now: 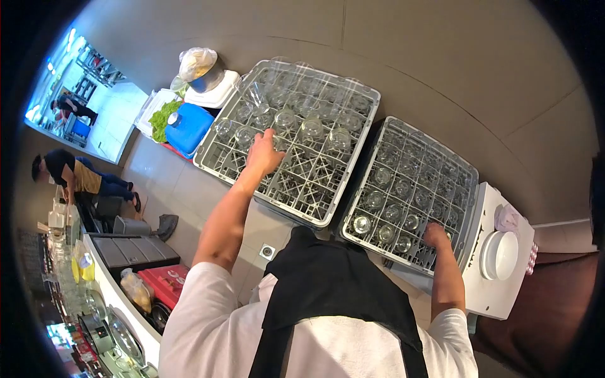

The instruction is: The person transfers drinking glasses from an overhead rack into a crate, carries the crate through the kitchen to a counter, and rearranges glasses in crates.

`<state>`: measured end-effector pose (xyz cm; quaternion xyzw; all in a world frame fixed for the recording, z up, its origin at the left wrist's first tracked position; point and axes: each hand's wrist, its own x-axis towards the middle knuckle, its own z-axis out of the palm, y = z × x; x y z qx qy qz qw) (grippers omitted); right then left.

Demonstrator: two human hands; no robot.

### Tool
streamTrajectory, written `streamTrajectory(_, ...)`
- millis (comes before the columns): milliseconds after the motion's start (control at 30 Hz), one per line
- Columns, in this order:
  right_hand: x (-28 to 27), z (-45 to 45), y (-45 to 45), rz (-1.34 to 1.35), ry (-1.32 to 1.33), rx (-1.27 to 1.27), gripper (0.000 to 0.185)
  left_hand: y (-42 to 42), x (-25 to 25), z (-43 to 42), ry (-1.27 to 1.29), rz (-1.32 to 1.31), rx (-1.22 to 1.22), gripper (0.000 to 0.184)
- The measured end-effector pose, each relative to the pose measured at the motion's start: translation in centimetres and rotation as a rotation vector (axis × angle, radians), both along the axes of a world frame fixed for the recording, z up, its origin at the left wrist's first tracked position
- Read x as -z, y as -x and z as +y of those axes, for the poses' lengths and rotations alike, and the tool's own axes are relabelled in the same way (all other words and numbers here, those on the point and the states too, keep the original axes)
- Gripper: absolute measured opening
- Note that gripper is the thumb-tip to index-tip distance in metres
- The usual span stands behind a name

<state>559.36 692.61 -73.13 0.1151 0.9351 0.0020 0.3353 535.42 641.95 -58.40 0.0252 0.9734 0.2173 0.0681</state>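
Clear drinking glasses [312, 129] fill much of the grey left rack [208, 165], mostly in its back half. My left hand [265, 154] reaches over this rack, thumb and fingers closed around a glass [278, 143]. Some front compartments of that rack hold no glasses. In the grey right rack [350, 247], short glasses [392, 212] sit in rows of compartments. My right hand [435, 235] is down at its front right corner, with curled fingers on a glass [448, 236]; the fingertips are partly hidden.
A white surface with white plates [500, 255] and a cloth [507, 218] adjoins the right rack. Beyond the left rack stand a blue container [189, 129], leafy greens [164, 118] and a bagged pot [207, 74]. Left is a counter [120, 283]; another person [82, 176] stands farther off.
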Motion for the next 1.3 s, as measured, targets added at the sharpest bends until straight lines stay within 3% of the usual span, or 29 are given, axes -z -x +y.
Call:
streamTrajectory(133,-4.2,-2.6,-1.2,0.213,0.07,0.231,0.039,-2.6,-3.2,-1.5,-0.062,0.187,0.034,0.062)
streamTrajectory(200,-7.2,-4.7,-2.2,0.46,0.132,0.269,0.041,-3.3,-4.6,-3.1,-0.056,0.354,0.054,0.063)
streamTrajectory(300,-10.9,-8.9,-2.5,0.702,0.408,0.409,0.044,-4.4,-6.7,-5.0,-0.21,0.466,0.065,0.061)
streamTrajectory(367,-13.5,-12.9,-2.0,0.659,0.702,0.523,0.039,-6.0,-8.1,-3.9,-0.786,0.249,-0.055,0.056)
streamTrajectory(433,-15.4,-17.2,-1.5,0.736,0.999,0.406,0.04,-7.8,-9.6,-1.6,-1.049,0.067,-0.192,0.052)
streamTrajectory(467,-16.4,-19.4,-1.1,0.665,1.133,0.445,0.042,-8.7,-9.3,-0.2,-1.166,-0.054,-0.143,0.052)
streamTrajectory(533,-16.9,-22.4,0.1,0.652,1.35,0.35,0.06,-10.7,-9.1,2.8,-1.381,-0.273,-0.06,0.053)
streamTrajectory(667,-17.9,-24.3,1.2,0.621,1.703,0.41,0.083,-14.5,-7.6,9.6,-1.566,-0.819,-0.002,0.059)
streamTrajectory(700,-16.7,-24.1,0.6,0.602,1.881,0.619,0.082,-15.2,-7.1,11.0,-1.598,-0.925,-0.012,0.058)
streamTrajectory(767,-16.4,-23.0,-0.2,0.83,2.02,0.577,0.081,-15.9,-7.5,13.1,-1.503,-1.114,0.091,0.056)
streamTrajectory(867,-16.6,-21.9,-2.3,0.927,2.196,0.729,0.076,-16.8,-7.1,14.8,-1.274,-1.276,0.203,0.052)
streamTrajectory(933,-15.7,-20.6,-4.0,0.938,2.221,0.887,0.074,-17.2,-6.6,15.4,-1.007,-1.333,0.356,0.048)
streamTrajectory(1033,-13.5,-17.6,-7.3,1.011,2.15,1.099,0.068,-16.8,-7.0,14.8,-0.934,-1.265,0.494,0.042)
streamTrajectory(1100,-12.8,-14.4,-9.8,0.998,1.705,1.25,0.067,-15.6,-6.8,13.3,-1.04,-1.137,0.458,0.039)
streamTrajectory(1167,-11.3,-11.0,-12.3,0.883,1.172,1.223,0.068,-13.9,-6.5,11.2,-1.081,-0.95,0.381,0.039)
streamTrajectory(1267,-11.5,-8.4,-13.2,0.683,0.71,1.264,0.074,-10.4,-5.6,7.4,-1.015,-0.65,0.1,0.038)
streamTrajectory(1300,-8.6,-7.2,-14.5,0.705,0.729,1.267,0.079,-9.1,-4.6,5.7,-0.98,-0.554,0.073,0.038)
